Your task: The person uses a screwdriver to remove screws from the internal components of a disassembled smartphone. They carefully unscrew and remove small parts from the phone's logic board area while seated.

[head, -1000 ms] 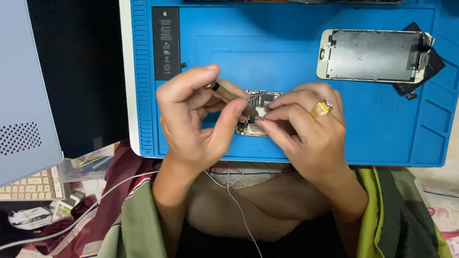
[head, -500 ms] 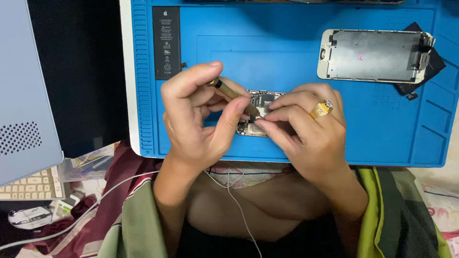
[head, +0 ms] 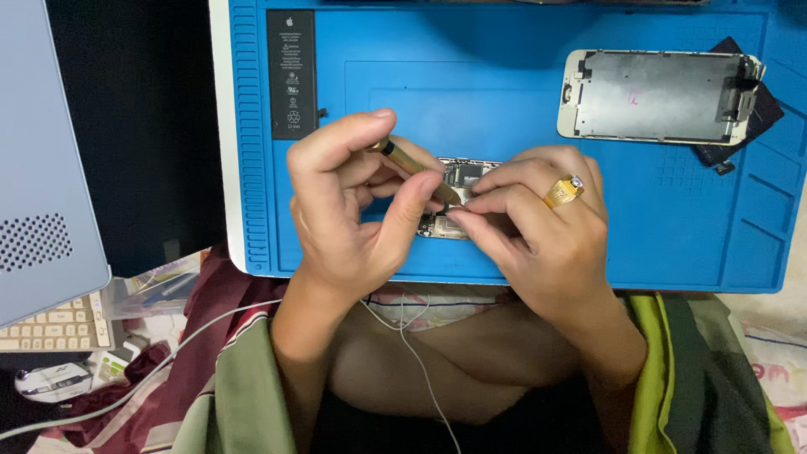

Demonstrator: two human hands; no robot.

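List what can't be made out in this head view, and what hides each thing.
- Phone body: mostly covered by the left hand and right hand.
- Gold tool: its tip is hidden between the fingers.
- Black battery: print too small.
- Keyboard: cut off by the left edge.

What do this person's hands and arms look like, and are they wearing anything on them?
Both hands are bare, with no gloves. The right hand wears a chunky gold ring with a small pale stone on one finger. The left hand has no ring or watch that shows. Both forearms are bare down to the bottom of the picture, with no sleeves showing. Fingernails are short and unpainted.
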